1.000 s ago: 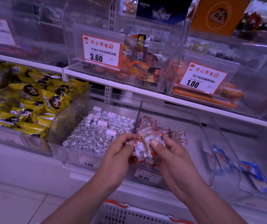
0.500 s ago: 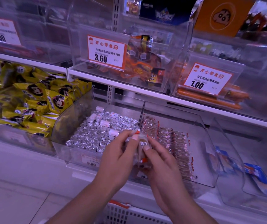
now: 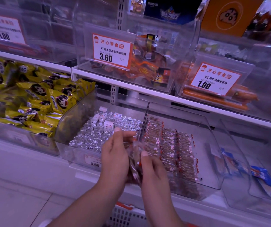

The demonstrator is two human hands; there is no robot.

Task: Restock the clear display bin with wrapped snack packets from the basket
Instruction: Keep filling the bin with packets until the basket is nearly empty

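Both hands, left (image 3: 115, 154) and right (image 3: 154, 171), gripped a stack of packets (image 3: 135, 163) at the bin's (image 3: 213, 161) front edge, above the basket (image 3: 125, 215); placing step, next likely setting them into the rows.

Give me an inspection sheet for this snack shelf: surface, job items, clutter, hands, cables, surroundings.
Surface: white shelf carrying clear bins in a row.
Job's things: clear display bin holds rows of wrapped snack packets, right part bare; stack of packets held over its front left; white basket below.
Clutter: nothing seen.
Grippers: left hand and right hand both grip the stack.
Cables: nothing seen.
Surroundings: silver foil sweets in the adjoining compartment, yellow packets further left, blue packets to the right, upper shelf bins with 3.60 price tag and 1.00 price tag.
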